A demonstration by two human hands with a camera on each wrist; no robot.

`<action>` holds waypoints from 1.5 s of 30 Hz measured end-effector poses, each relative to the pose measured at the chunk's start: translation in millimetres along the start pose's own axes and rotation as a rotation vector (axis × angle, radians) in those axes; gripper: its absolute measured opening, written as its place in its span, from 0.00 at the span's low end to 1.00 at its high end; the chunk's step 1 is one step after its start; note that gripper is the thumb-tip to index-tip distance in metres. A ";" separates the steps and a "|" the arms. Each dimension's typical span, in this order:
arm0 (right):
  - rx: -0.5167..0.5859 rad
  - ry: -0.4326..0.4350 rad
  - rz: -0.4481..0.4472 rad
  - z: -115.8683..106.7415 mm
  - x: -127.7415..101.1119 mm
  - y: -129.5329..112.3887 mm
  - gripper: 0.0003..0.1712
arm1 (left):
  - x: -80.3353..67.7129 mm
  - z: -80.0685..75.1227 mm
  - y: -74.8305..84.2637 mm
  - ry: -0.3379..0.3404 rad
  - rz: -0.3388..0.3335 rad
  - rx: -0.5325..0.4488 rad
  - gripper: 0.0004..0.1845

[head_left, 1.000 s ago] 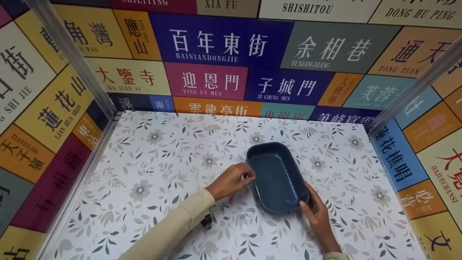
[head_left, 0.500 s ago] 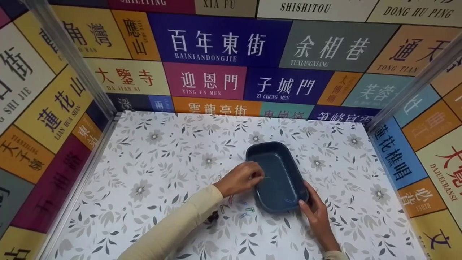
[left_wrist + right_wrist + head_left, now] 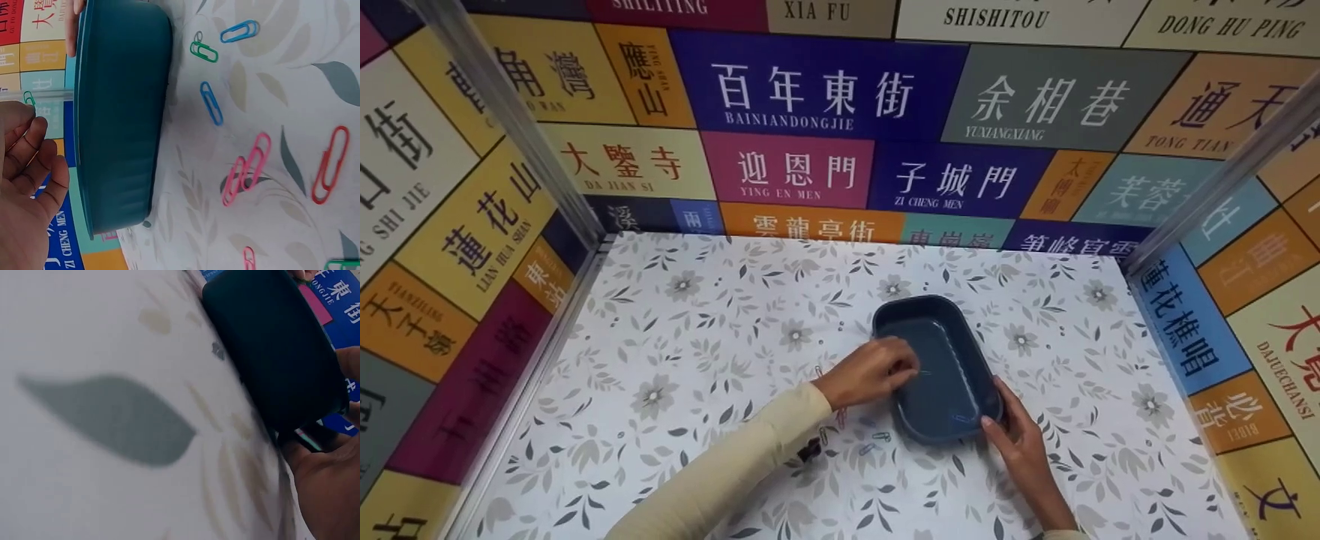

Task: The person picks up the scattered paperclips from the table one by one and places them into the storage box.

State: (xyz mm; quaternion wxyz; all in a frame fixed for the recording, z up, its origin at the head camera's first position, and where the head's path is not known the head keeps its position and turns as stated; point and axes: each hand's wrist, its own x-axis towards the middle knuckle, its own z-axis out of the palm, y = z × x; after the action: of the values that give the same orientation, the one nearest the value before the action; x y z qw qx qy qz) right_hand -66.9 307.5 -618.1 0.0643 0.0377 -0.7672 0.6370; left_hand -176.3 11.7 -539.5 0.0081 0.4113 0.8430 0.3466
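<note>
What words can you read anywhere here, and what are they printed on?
All are on the wall panels; the tray and paper clips carry none.
"BAINIANDONGJIE" on the blue panel
"YING EN MEN" on the pink panel
"ZI CHENG MEN" on the dark blue panel
"YUXIANGXIANG" on the grey panel
"DA JIAN SI" on the cream panel
"SHISHITOU" and "XIA FU" along the top
"LIAN HUA SHAN" on the left wall
The bottom row is cut off.

One blue tray (image 3: pixel 960 330); two hands; at least eight coloured paper clips (image 3: pixel 211 103) beside it, some cut off.
</note>
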 end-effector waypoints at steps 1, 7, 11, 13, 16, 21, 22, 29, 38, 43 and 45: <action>-0.003 0.003 0.020 0.4 -0.3 -1.9 0.38 | 1.0 0.2 0.7 -0.001 0.006 0.000 0.06; 0.014 0.014 0.107 3.2 -5.5 -9.1 0.43 | 7.1 2.3 4.2 0.004 0.072 -0.003 0.06; 0.038 0.009 0.123 4.5 -9.6 -8.4 0.46 | 10.8 4.2 5.8 0.003 0.102 -0.002 0.06; 0.039 0.007 0.116 5.2 -10.5 -7.0 0.46 | 12.2 5.1 6.3 -0.003 0.104 0.001 0.05; 0.043 0.003 0.094 5.6 -10.8 -5.1 0.46 | 15.0 5.5 7.3 -0.016 0.098 0.010 0.06; 0.042 -0.001 0.074 4.0 -10.1 -3.8 0.46 | 22.6 5.6 8.6 -0.047 0.088 0.034 0.07; 0.038 -0.001 0.074 3.4 -10.1 -3.7 0.46 | 24.6 5.7 8.8 -0.056 0.087 0.038 0.07; 0.044 -0.009 0.074 1.5 -11.3 -2.8 0.46 | 38.4 7.1 8.4 -0.126 0.070 0.056 0.07; 0.064 -0.007 0.039 1.9 -12.5 0.7 0.47 | 53.2 12.1 6.8 -0.249 0.096 0.046 0.05; 0.074 0.000 0.009 1.4 -12.4 3.3 0.46 | 59.5 16.3 5.5 -0.299 0.094 0.035 0.06; 0.070 0.005 0.005 1.4 -12.1 4.0 0.46 | 61.5 17.6 4.6 -0.309 0.096 0.032 0.06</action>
State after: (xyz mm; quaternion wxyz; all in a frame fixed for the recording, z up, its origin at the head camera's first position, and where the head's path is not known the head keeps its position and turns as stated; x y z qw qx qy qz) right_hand -55.6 306.5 -624.1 0.0634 0.0363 -0.7444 0.6637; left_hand -208.5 66.8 -533.5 0.1147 0.4995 0.8165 0.2658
